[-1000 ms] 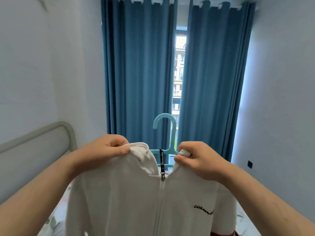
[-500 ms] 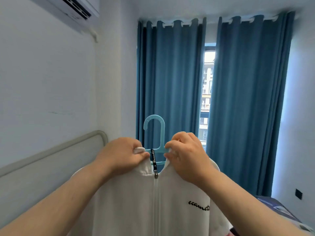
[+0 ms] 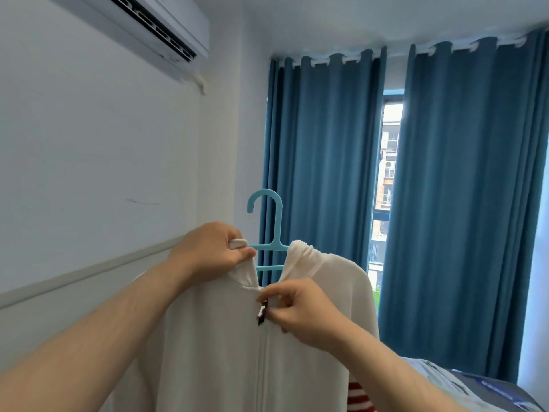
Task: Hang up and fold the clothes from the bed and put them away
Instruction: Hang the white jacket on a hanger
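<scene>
A white zip-up jacket [image 3: 225, 346] hangs on a light blue plastic hanger [image 3: 269, 230], held up in front of me. My left hand [image 3: 212, 251] grips the left side of the collar together with the hanger's bar. Lower down, my right hand [image 3: 297, 307] pinches the black zipper pull [image 3: 262, 312] at the top of the closed zip. The right side of the collar stands free beside the hanger's neck. The hanger's hook points left, above both hands.
Blue curtains [image 3: 320, 173] cover a window straight ahead, with a gap showing daylight. A white air conditioner [image 3: 154, 22] sits high on the left wall. A padded headboard [image 3: 59, 295] runs along the left. A red-striped cloth [image 3: 361, 396] and bedding [image 3: 475, 391] lie at the lower right.
My right hand has let go of the right collar and dropped to the zipper pull. The view has turned up and to the left, and the jacket sits higher.
</scene>
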The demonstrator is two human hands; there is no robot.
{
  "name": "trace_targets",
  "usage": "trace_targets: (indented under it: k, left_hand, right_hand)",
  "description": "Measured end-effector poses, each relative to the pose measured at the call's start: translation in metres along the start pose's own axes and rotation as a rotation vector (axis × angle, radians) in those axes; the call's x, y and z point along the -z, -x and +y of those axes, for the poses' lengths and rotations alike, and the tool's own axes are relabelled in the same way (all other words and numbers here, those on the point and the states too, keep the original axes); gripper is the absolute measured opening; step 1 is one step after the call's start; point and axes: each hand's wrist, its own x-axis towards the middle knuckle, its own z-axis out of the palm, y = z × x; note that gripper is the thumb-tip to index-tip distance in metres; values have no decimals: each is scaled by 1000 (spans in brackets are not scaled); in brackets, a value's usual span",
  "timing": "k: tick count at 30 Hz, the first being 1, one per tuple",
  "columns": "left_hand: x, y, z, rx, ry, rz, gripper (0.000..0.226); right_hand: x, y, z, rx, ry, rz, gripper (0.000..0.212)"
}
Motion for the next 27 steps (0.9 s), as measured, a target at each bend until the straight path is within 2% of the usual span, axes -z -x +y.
trace_targets:
  k: [2, 3, 5, 6, 7, 8, 10, 12, 16, 19, 21, 27]
  left_hand:
    - [4, 5, 3, 11, 7, 16, 46]
    - [7, 8, 4, 15, 1, 22, 45]
    - [10, 15, 6, 19, -15, 37, 42]
    - [12, 17, 7, 15, -22, 44, 40]
    - [13, 20, 10, 7, -28, 47, 39]
    - [14, 22, 13, -3, -33, 49, 37]
    - [19, 27, 22, -21, -49, 58, 33]
    - [26, 33, 27, -16, -74, 63, 30]
    - [38, 53, 26, 27, -71, 47, 24]
    - [44, 68, 26, 66, -126, 59, 38]
    - [48, 78, 26, 94, -152, 53, 39]
    - [60, 118, 22, 191, -245, 25, 32]
  right_hand:
    - [13, 15, -3, 85, 172, -143, 30]
    - [24, 18, -7, 125, 192, -101, 33]
    - [48, 15, -17, 180, 117, 190, 32]
    - [60, 10, -21, 206, 148, 332, 29]
    - [71, 3, -25, 215, 248, 394, 24]
    - [78, -4, -28, 195, 352, 359, 22]
    - [83, -14, -29, 119, 493, 135, 24]
    - [81, -19, -27, 64, 497, 8, 17]
    - [71, -15, -26, 134, 418, 29, 31]
    - [58, -10, -26, 194, 380, 33, 43]
    - [50, -8, -25, 210, 342, 21, 49]
    - [20, -8, -19, 278, 226, -73, 46]
